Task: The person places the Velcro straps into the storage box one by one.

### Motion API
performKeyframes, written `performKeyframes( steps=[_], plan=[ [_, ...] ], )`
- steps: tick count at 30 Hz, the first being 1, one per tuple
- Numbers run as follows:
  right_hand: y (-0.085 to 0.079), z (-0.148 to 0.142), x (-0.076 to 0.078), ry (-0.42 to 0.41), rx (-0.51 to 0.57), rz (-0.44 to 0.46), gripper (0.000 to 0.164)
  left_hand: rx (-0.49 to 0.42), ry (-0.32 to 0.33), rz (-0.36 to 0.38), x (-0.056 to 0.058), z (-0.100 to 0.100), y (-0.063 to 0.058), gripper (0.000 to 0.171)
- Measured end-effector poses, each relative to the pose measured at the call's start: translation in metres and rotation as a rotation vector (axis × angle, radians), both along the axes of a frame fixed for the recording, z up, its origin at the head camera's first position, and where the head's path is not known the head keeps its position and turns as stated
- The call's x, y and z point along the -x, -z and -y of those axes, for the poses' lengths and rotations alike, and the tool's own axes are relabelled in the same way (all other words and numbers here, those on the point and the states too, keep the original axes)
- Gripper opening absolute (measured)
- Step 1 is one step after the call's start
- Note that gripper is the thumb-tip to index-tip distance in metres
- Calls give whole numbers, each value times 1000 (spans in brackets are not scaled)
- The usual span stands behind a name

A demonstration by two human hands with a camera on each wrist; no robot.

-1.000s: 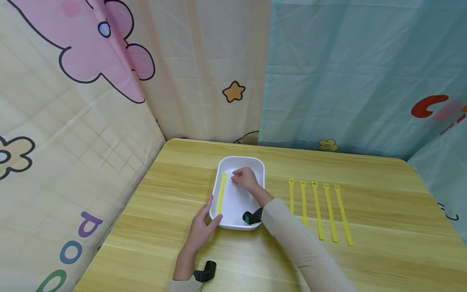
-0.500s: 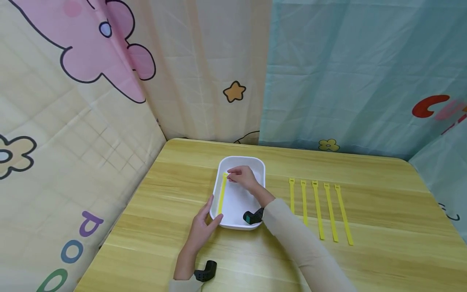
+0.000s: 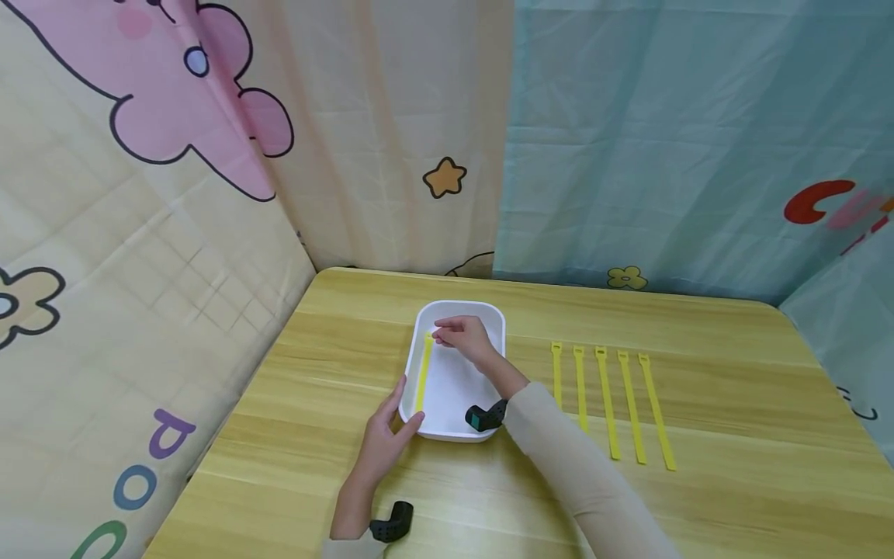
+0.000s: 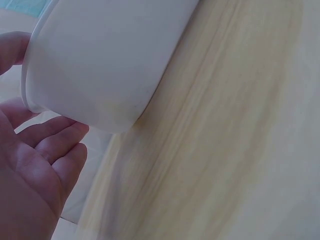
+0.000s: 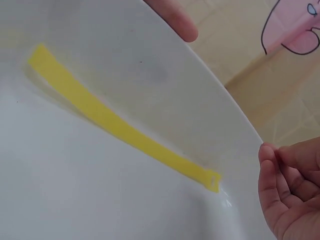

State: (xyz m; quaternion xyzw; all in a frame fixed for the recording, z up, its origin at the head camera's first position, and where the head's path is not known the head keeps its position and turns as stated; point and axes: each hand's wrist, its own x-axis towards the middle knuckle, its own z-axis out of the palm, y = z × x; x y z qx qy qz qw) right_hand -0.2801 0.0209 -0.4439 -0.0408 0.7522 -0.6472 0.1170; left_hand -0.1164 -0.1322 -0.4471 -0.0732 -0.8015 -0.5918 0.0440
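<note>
A yellow cable tie [image 5: 125, 132], a flat strap with a slotted head, lies along the left side inside the white tray [image 3: 450, 436]. My left hand [image 3: 382, 442] brackets the tray's near left corner. Its thumb reaches the near rim and its forefinger lies along the outer left wall; in the left wrist view the other fingers [image 4: 57, 137] rest loosely beside the wall. Over the tray is my right hand [image 3: 466, 337], fingertips close beside the slotted head. In the right wrist view its fingers [image 5: 270, 185] are loosely bent and hold nothing.
Several more yellow cable ties [image 3: 604, 396] lie in a row right of the tray, heads at the far end; my right forearm partly covers the nearest ones. The wooden table [image 3: 754, 373] meets patterned curtains [image 3: 377, 155] at its back and left edges.
My right hand has shifted slightly left, and its fingertips are now nearer the head of the cable tie in the tray. The left hand, tray and ties keep their places.
</note>
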Motion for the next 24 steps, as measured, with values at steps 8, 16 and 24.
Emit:
performKeyframes(
  steps=[8, 16, 24],
  plan=[
    [-12, -5, -5, 19, -15, -54, 24, 7, 3, -2, 0, 0, 0, 63],
    [-21, -22, -7, 58, -32, -47, 25, -4, 1, -13, 3, 4, 13, 65],
    [-28, -41, -7, 111, -50, -8, 22, 0, -10, -33, 10, 8, 37, 67]
  ],
)
